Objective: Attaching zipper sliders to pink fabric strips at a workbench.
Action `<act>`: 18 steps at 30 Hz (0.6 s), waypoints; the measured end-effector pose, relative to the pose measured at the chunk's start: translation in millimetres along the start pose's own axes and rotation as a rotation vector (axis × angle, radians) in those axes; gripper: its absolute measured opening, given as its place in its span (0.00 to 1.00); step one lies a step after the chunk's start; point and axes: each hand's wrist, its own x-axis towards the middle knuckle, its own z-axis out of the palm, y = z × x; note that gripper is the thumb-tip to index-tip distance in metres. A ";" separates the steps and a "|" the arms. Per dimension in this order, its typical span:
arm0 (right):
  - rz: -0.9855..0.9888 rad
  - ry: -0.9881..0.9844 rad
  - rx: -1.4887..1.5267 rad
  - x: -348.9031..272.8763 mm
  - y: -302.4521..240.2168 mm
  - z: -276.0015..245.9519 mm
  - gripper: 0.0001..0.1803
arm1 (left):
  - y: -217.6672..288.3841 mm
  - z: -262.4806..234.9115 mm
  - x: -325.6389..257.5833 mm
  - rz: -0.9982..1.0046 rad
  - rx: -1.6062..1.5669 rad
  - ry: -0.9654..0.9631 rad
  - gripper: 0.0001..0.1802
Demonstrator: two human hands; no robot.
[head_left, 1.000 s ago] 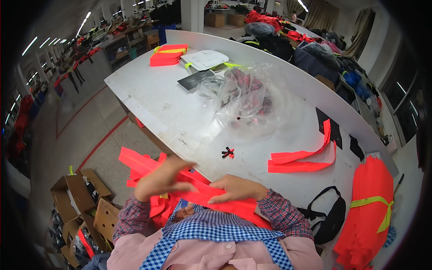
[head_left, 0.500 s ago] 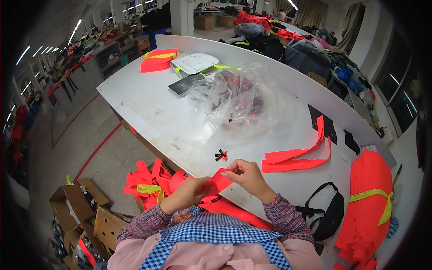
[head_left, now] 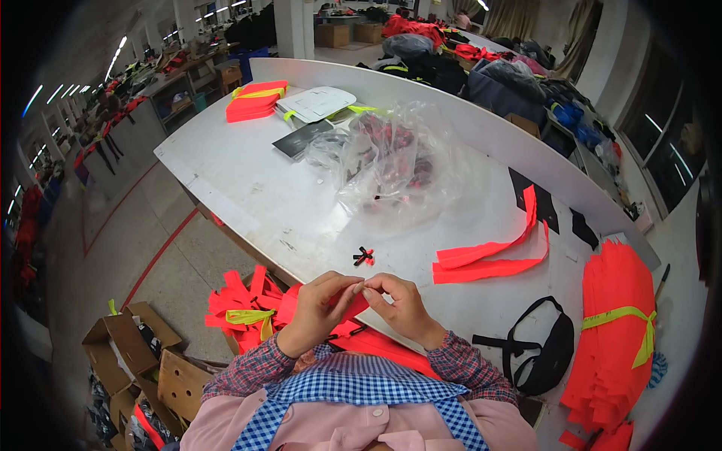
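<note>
At the table's near edge, my left hand point(head_left: 322, 307) and my right hand point(head_left: 402, 307) meet, fingertips pinched together. Between them is the end of a bright red-orange fabric strip point(head_left: 356, 307), mostly covered by my fingers. Just beyond my hands lies a small cluster of black and red pieces point(head_left: 364, 257), too small to name. More red-orange strips point(head_left: 385, 353) run across my lap, with small black parts on some. A bunch of such strips tied with a yellow band point(head_left: 248, 316) is left of my left hand. A folded strip point(head_left: 489, 261) rests on the table to the right.
A clear plastic bag point(head_left: 402, 169) with dark red contents sits mid-table. Behind it are a white board point(head_left: 320, 104) and a stack of red-orange pieces point(head_left: 252, 109). A black strapped item point(head_left: 545, 352) and a large tied bundle point(head_left: 613, 331) lie right. Cardboard boxes point(head_left: 124, 342) stand lower left.
My hands have come together at the strip's end, the right moving left to meet the left fingertips. Less of the strip shows between them. The view has shifted slightly.
</note>
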 end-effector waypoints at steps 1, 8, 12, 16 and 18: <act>0.003 0.003 0.000 -0.8 1.3 0.9 0.07 | 2.3 -0.2 -0.5 0.005 0.034 -0.003 0.09; 0.289 0.045 0.534 -22.4 36.4 29.1 0.08 | -8.8 10.6 -11.4 0.330 0.351 0.066 0.09; 0.529 0.226 1.061 -25.0 32.5 43.7 0.09 | -4.6 10.0 -11.9 0.221 0.283 -0.006 0.11; 0.586 0.180 1.033 -29.8 47.6 41.5 0.10 | -5.6 -0.4 -15.4 -0.125 -0.075 -0.239 0.12; 0.645 0.079 1.073 -25.1 41.9 34.1 0.10 | -22.6 -5.6 -19.1 -0.092 -0.080 -0.155 0.13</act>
